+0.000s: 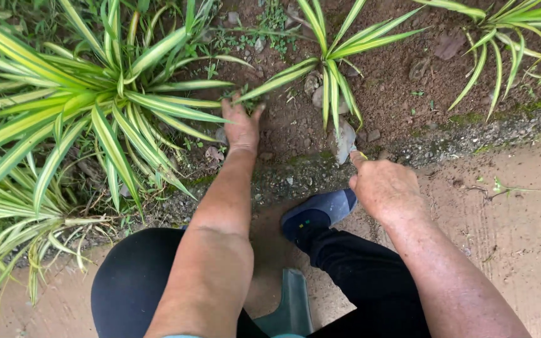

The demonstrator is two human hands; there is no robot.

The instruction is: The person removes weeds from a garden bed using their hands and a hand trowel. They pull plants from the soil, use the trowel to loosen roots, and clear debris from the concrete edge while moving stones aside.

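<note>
Your left hand [240, 128] pinches small weeds [236, 94] at 12 o'clock; right hand [383, 188] fisted, holding cannot tell what. Risk: yanking striped plant [330, 62] leaves, weed snapping above root.

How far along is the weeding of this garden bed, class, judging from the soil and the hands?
Done: the soil around the small striped plant looks mostly bare. In hand: the left hand grips small weeds beside the large striped plant; the right hand holds a tool, mostly hidden. Left: small weeds farther back.

left hand [240, 128] on soil among small weeds [236, 94] | right hand [384, 188] fisted near stone [344, 141]
</note>
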